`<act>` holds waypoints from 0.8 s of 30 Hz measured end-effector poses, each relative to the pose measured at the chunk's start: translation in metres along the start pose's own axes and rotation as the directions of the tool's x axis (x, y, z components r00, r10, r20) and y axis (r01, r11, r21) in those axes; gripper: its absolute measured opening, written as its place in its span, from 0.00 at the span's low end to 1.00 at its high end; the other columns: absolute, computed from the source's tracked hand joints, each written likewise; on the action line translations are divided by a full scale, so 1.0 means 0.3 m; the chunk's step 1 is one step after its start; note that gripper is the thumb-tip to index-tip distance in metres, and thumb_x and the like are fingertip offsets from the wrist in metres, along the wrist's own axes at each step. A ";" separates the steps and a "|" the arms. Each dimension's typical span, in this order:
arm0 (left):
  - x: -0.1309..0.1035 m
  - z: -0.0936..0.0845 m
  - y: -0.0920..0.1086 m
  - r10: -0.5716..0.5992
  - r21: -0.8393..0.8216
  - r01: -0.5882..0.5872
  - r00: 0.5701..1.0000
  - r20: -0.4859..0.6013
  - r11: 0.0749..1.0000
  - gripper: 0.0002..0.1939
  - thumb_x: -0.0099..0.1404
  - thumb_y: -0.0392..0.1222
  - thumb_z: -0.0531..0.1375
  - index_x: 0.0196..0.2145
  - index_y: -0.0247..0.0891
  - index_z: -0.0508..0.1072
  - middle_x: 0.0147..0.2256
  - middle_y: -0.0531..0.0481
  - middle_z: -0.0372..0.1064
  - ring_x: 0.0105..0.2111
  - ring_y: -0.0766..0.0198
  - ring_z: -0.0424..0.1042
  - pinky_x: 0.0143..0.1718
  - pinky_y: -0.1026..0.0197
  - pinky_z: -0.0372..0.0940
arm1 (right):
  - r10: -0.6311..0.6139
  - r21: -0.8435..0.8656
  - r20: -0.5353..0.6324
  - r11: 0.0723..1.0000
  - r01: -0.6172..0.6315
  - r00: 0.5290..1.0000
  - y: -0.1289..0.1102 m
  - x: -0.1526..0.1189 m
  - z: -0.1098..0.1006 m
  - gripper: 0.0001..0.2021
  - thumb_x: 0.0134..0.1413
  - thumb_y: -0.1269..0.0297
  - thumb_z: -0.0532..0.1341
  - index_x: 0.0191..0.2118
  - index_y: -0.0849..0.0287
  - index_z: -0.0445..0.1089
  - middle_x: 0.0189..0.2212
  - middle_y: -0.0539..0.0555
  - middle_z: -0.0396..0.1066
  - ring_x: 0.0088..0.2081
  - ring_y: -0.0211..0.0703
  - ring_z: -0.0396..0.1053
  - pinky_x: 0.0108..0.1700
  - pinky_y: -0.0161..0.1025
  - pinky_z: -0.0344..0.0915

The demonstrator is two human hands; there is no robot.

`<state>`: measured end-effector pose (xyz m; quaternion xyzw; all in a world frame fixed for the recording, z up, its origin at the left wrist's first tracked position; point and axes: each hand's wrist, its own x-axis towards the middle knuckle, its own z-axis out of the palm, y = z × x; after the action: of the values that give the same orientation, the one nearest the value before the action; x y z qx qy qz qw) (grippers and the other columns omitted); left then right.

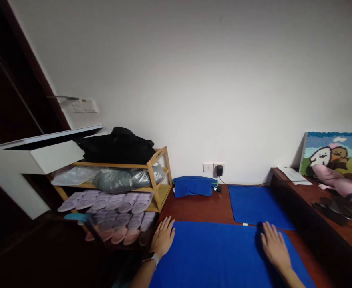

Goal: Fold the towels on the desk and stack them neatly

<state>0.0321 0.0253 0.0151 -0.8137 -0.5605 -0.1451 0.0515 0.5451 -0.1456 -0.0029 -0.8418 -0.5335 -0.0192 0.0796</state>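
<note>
A large blue cloth (218,256) lies spread out over the reddish-brown wooden surface in front of me. My left hand (163,237), with a watch on its wrist, rests at the cloth's far left corner, fingers stretched out. Over the right part of the same cloth is my right hand (274,245), its fingers spread and pointing away from me; it casts a shadow, and I cannot tell whether it touches the cloth. Just beyond it lies a smaller flat blue cloth (258,204). Against the wall sits a folded blue cloth (195,187) with a green edge.
At left, a wooden shoe rack (154,180) holds several slippers (139,203), plastic bags and a black bag (118,146). A black plug (219,171) with a cord sits in the wall socket. On the right, a raised ledge (286,192) bears a fluffy picture (332,150) and plush toys.
</note>
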 end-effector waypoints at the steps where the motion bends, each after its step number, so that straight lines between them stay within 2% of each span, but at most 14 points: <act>1: -0.008 0.011 0.006 -0.005 -0.023 0.005 1.000 0.023 1.000 0.26 0.74 0.47 0.47 0.66 0.43 0.67 0.68 0.47 0.60 0.69 0.55 0.57 0.69 0.47 0.53 | -0.088 0.049 -0.011 0.995 0.089 0.996 -0.115 -0.014 -0.020 0.35 0.66 0.52 0.38 0.72 0.66 0.53 0.73 0.56 0.48 0.74 0.54 0.40 0.74 0.55 0.39; 2: -0.016 0.023 0.010 -0.013 -0.040 0.015 0.999 0.047 0.999 0.27 0.75 0.49 0.47 0.67 0.45 0.64 0.69 0.48 0.58 0.69 0.56 0.56 0.69 0.47 0.53 | -0.181 0.116 0.002 0.977 0.179 0.984 -0.240 -0.033 -0.038 0.35 0.67 0.52 0.38 0.72 0.64 0.54 0.73 0.55 0.48 0.74 0.53 0.41 0.74 0.53 0.39; 4: -0.031 0.039 0.012 -0.036 -0.053 0.040 0.996 0.082 0.998 0.27 0.75 0.50 0.46 0.69 0.46 0.61 0.70 0.49 0.56 0.70 0.56 0.54 0.70 0.46 0.51 | -0.364 0.262 0.051 0.903 0.339 0.930 -0.493 -0.077 -0.068 0.34 0.69 0.49 0.38 0.73 0.60 0.50 0.73 0.52 0.47 0.74 0.49 0.41 0.74 0.52 0.40; 6: -0.039 0.046 0.010 -0.055 -0.049 0.060 0.993 0.100 0.997 0.28 0.76 0.50 0.46 0.70 0.46 0.60 0.71 0.49 0.54 0.71 0.56 0.52 0.71 0.46 0.49 | -0.489 0.356 0.112 0.832 0.425 0.865 -0.705 -0.117 -0.087 0.33 0.70 0.47 0.38 0.73 0.57 0.49 0.73 0.50 0.46 0.74 0.48 0.40 0.74 0.51 0.39; 8: -0.039 0.046 0.005 -0.067 -0.037 0.071 0.992 0.106 0.997 0.28 0.76 0.50 0.46 0.70 0.47 0.59 0.71 0.49 0.54 0.71 0.56 0.52 0.71 0.45 0.49 | -0.532 0.393 0.164 0.808 0.440 0.831 -0.833 -0.139 -0.094 0.34 0.70 0.47 0.38 0.74 0.57 0.48 0.74 0.50 0.45 0.74 0.48 0.40 0.74 0.52 0.38; 10: -0.036 0.045 0.002 -0.074 -0.027 0.077 0.992 0.104 0.997 0.28 0.76 0.50 0.46 0.70 0.47 0.59 0.71 0.48 0.54 0.71 0.56 0.52 0.71 0.45 0.49 | -0.519 0.385 0.191 0.820 0.423 0.833 -0.858 -0.139 -0.087 0.34 0.70 0.47 0.39 0.74 0.57 0.47 0.74 0.51 0.44 0.74 0.48 0.39 0.74 0.52 0.37; 11: -0.034 0.044 0.001 -0.074 -0.025 0.077 0.992 0.100 0.997 0.28 0.76 0.50 0.46 0.70 0.47 0.59 0.71 0.48 0.54 0.71 0.56 0.52 0.71 0.45 0.49 | -0.496 0.370 0.195 0.836 0.404 0.846 -0.832 -0.134 -0.079 0.33 0.70 0.48 0.39 0.74 0.57 0.47 0.74 0.51 0.44 0.74 0.48 0.39 0.74 0.52 0.36; 13: -0.031 0.046 0.001 -0.072 -0.028 0.074 0.993 0.090 0.997 0.27 0.76 0.49 0.46 0.70 0.47 0.59 0.71 0.48 0.54 0.71 0.56 0.52 0.71 0.45 0.49 | -0.416 0.322 0.191 0.882 0.343 0.889 -0.712 -0.117 -0.055 0.33 0.70 0.48 0.39 0.74 0.57 0.48 0.74 0.51 0.45 0.74 0.48 0.39 0.74 0.53 0.36; 15: -0.029 0.048 0.002 -0.072 -0.034 0.075 0.994 0.083 0.997 0.27 0.76 0.48 0.46 0.69 0.46 0.60 0.70 0.47 0.55 0.71 0.56 0.52 0.71 0.45 0.49 | -0.296 0.248 0.176 0.936 0.249 0.939 -0.523 -0.096 -0.024 0.34 0.69 0.48 0.38 0.74 0.58 0.48 0.74 0.51 0.45 0.74 0.48 0.39 0.74 0.53 0.37; 17: -0.028 0.051 0.004 -0.074 -0.038 0.077 0.994 0.078 0.996 0.27 0.75 0.48 0.47 0.69 0.46 0.61 0.70 0.47 0.55 0.71 0.56 0.53 0.71 0.44 0.49 | -0.165 0.153 0.158 0.978 0.140 0.974 -0.298 -0.070 0.010 0.36 0.67 0.47 0.37 0.74 0.59 0.47 0.74 0.52 0.45 0.74 0.49 0.39 0.74 0.53 0.37; 19: -0.026 0.053 0.006 -0.079 -0.040 0.082 0.994 0.069 0.996 0.27 0.75 0.48 0.47 0.68 0.45 0.62 0.70 0.46 0.55 0.70 0.55 0.53 0.70 0.44 0.49 | -0.024 0.065 0.154 0.998 0.014 0.988 -0.075 -0.042 0.044 0.38 0.65 0.47 0.36 0.74 0.60 0.45 0.74 0.52 0.44 0.74 0.51 0.40 0.73 0.55 0.40; 21: -0.025 0.055 0.008 -0.085 -0.046 0.088 0.995 0.053 0.995 0.27 0.75 0.48 0.47 0.68 0.45 0.62 0.70 0.47 0.56 0.70 0.55 0.54 0.70 0.45 0.49 | 0.082 0.028 0.142 0.996 -0.087 0.987 0.111 -0.018 0.075 0.39 0.63 0.46 0.37 0.74 0.61 0.46 0.74 0.52 0.45 0.74 0.53 0.40 0.73 0.55 0.41; 22: -0.025 0.054 0.008 -0.087 -0.050 0.090 0.995 0.046 0.995 0.27 0.75 0.48 0.47 0.68 0.46 0.63 0.70 0.47 0.57 0.70 0.55 0.54 0.70 0.45 0.50 | 0.114 0.026 0.128 0.993 -0.118 0.985 0.181 -0.009 0.090 0.40 0.62 0.46 0.37 0.74 0.60 0.45 0.74 0.52 0.46 0.74 0.52 0.40 0.73 0.55 0.42; 24: -0.025 0.052 0.009 -0.089 -0.055 0.091 0.995 0.039 0.994 0.26 0.75 0.48 0.47 0.68 0.47 0.63 0.69 0.48 0.57 0.70 0.55 0.55 0.70 0.45 0.50 | 0.143 0.035 0.097 0.989 -0.147 0.985 0.271 0.003 0.116 0.41 0.61 0.44 0.36 0.75 0.59 0.45 0.74 0.51 0.46 0.74 0.52 0.42 0.73 0.54 0.42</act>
<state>0.0350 0.0215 -0.0016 -0.7912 -0.5933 -0.1483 0.0113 0.6169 -0.1735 -0.0464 -0.8764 -0.4745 0.0376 0.0730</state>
